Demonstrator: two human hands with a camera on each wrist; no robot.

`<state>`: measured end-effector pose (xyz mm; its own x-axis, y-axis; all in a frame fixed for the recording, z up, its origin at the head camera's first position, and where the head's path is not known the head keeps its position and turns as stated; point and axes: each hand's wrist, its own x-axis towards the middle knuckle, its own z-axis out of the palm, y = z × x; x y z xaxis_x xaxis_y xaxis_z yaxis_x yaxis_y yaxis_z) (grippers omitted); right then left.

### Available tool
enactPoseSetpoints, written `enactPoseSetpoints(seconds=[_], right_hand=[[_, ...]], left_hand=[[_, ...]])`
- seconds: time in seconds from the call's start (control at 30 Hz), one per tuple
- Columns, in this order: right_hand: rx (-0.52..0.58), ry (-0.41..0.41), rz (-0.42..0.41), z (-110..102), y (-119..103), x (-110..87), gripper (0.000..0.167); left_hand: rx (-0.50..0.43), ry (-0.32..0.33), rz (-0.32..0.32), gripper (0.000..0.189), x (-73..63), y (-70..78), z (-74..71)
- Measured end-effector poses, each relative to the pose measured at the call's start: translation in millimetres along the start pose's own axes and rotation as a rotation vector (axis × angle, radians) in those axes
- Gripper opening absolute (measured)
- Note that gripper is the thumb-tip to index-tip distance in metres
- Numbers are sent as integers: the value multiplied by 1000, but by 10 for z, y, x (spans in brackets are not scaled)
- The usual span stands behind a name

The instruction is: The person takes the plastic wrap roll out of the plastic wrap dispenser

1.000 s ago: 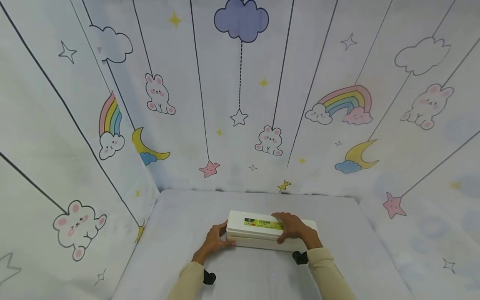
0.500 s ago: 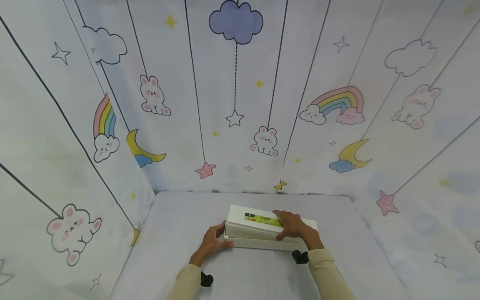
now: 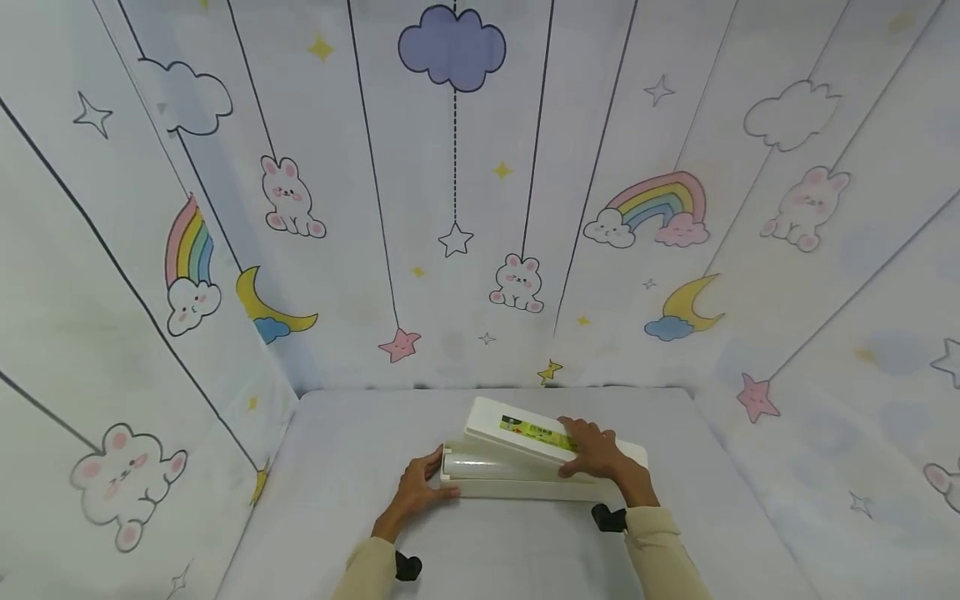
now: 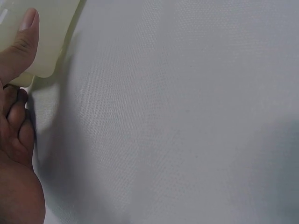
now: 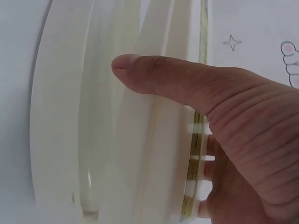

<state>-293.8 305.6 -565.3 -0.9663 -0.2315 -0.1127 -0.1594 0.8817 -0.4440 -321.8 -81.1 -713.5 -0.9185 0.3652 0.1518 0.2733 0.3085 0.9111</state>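
Observation:
A long cream cling film box [image 3: 517, 489] lies on the white table, its lid [image 3: 491, 417] lifted and tilted up at the left end. Inside shows a shiny, clear film roll [image 3: 476, 465]. My right hand [image 3: 600, 455] grips the lid over its yellow-green label [image 3: 534, 431]; in the right wrist view the thumb [image 5: 163, 77] lies across the lid's near side while the fingers reach round beyond. My left hand [image 3: 415, 490] holds the box base at its left end, thumb [image 4: 23, 46] on the front wall. The lid's right end is partly behind my right hand.
White cloth covers the table [image 3: 360, 442] around the box. A cloth backdrop [image 3: 420, 208] printed with rabbits, stars and rainbows rises behind it and on both sides. Small black wrist devices [image 3: 609, 518] sit below both hands.
The lid's left end has risen and swung back and to the right in my right hand, exposing the film roll. My left hand stays on the base's left end. The head view has shifted slightly.

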Motion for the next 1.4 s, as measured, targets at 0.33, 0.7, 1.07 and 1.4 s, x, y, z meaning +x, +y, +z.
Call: enactPoseSetpoints(seconds=[0.33,0.7,1.07,1.4], right_hand=[[22,64,56,-174,115,-212,102],[61,153,157,-160,526,-361,105],[52,221,204,-136,717,-576,101],[3,276,293,-287,664,-723,101]], left_hand=[[-68,19,-81,107,16,-41,37],[-63,38,-90,109,-10,-58,84],[25,33,-10,103,-49,22,62],[-25,49,-32,103,-27,12,76]])
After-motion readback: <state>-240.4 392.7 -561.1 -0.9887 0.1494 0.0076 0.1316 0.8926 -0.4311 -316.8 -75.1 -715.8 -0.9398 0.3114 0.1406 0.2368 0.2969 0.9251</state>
